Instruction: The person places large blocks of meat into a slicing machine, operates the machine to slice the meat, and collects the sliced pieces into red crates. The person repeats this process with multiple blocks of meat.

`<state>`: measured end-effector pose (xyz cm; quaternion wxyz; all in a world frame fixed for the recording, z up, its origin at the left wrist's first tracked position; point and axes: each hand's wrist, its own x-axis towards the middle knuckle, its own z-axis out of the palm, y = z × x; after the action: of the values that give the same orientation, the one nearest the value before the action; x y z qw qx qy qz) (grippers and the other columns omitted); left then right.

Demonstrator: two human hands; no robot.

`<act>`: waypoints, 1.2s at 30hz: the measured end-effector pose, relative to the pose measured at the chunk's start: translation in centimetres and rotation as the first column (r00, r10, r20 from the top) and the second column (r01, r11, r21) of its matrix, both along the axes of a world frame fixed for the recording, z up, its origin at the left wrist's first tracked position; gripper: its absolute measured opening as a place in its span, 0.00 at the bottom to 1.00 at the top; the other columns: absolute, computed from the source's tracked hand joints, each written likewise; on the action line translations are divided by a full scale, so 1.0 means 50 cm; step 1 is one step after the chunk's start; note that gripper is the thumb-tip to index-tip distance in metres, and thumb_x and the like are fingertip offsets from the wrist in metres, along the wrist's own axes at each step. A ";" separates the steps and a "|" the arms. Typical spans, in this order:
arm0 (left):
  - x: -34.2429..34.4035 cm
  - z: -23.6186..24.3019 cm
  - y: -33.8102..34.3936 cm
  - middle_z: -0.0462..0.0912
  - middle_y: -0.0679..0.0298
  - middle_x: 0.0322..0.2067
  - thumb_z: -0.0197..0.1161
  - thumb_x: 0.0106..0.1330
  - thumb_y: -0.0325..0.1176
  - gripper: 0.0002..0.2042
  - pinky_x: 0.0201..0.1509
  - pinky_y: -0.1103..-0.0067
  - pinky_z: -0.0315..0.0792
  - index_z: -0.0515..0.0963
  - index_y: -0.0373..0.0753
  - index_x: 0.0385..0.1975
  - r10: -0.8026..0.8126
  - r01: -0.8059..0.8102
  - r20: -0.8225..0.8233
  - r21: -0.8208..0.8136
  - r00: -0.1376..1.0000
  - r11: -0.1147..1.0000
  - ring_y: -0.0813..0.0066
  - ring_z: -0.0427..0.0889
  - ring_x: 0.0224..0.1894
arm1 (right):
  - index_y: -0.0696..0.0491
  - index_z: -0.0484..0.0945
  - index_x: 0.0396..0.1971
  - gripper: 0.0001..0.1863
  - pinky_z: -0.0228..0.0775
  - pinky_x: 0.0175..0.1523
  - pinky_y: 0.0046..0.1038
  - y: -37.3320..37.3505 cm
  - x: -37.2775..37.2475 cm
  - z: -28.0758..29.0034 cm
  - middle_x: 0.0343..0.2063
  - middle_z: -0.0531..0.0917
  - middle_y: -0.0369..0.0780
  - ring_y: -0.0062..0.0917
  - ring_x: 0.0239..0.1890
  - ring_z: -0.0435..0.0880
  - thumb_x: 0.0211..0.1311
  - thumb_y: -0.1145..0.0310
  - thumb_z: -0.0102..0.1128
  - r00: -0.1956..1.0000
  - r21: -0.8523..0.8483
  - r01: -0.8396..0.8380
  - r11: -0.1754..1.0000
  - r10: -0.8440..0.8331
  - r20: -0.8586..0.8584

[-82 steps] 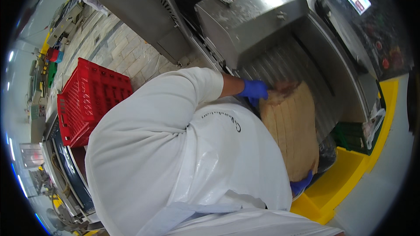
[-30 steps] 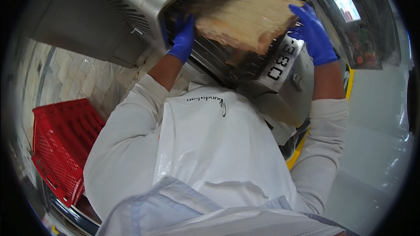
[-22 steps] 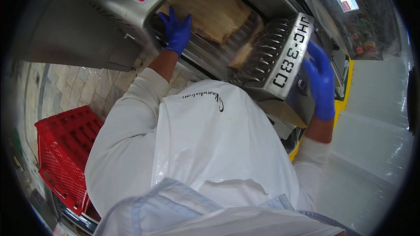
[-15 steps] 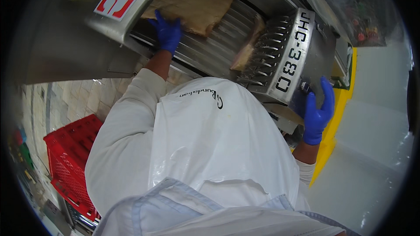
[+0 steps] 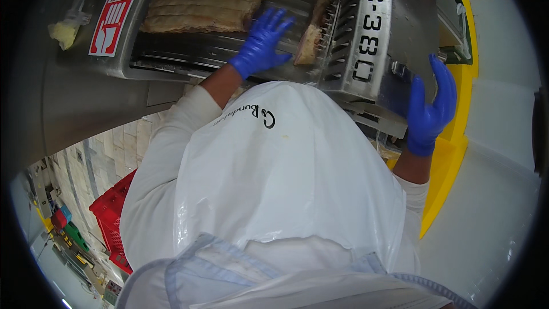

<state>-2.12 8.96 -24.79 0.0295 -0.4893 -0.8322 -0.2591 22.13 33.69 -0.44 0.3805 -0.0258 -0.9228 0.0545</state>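
Note:
A broad tan slab (image 5: 200, 1), which looks like a slab of meat with shallow parallel lines, lies flat on the ribbed metal bed of a machine. My left hand (image 5: 260, 43), in a blue glove, is spread open over the bed by the slab's right end. Whether its fingertips touch the slab or the bed I cannot tell. Past those fingers, a narrow meat piece (image 5: 310, 40) lies against the machine's row of curved metal prongs (image 5: 338, 31). At the machine's right side my right hand (image 5: 433, 109), also blue-gloved, is raised with thumb and fingers apart, holding nothing.
The machine's steel housing (image 5: 394, 46) stands between the prongs and my right hand. A red-and-white hand sign (image 5: 116, 16) marks its left side. Yellow edging (image 5: 457, 137) runs along the right. A red crate (image 5: 111, 212) stands on the tiled floor at lower left.
My left hand has gone from the slab's near edge to its right end, closer to the narrow piece. The whole view has shifted. My right hand stays raised and open beside the machine.

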 end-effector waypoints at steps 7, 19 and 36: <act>0.055 -0.031 0.080 0.54 0.49 0.76 0.78 0.51 0.54 0.53 0.80 0.53 0.48 0.57 0.45 0.76 0.006 -0.015 -0.059 -0.160 0.998 0.987 0.43 0.52 0.78 | 0.58 0.84 0.52 0.22 0.78 0.55 0.35 0.001 -0.002 -0.001 0.45 0.88 0.45 0.39 0.47 0.87 0.55 0.74 0.75 0.999 -0.067 -0.012 0.998 0.010 -0.032; -0.011 -0.034 0.106 0.86 0.46 0.46 0.71 0.58 0.39 0.36 0.51 0.60 0.79 0.66 0.35 0.67 0.371 -0.325 0.267 -0.201 0.889 0.924 0.45 0.86 0.47 | 0.54 0.85 0.49 0.21 0.79 0.51 0.34 0.024 0.000 -0.015 0.40 0.87 0.43 0.36 0.42 0.87 0.54 0.72 0.77 0.983 -0.170 -0.144 0.975 0.121 -0.138; 0.157 0.454 0.130 0.80 0.57 0.55 0.58 0.71 0.27 0.17 0.64 0.71 0.74 0.76 0.27 0.57 -0.318 -0.353 0.828 0.501 0.462 0.790 0.66 0.82 0.57 | 0.46 0.78 0.61 0.34 0.79 0.57 0.40 0.071 0.008 -0.021 0.50 0.85 0.47 0.39 0.54 0.86 0.54 0.50 0.75 0.951 -0.523 -0.212 0.826 0.050 -0.306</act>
<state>5.73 15.46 -2.09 -0.2469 -0.2340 -0.5955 -0.7278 22.53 37.23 -1.49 0.4782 -0.0618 -0.8048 0.3462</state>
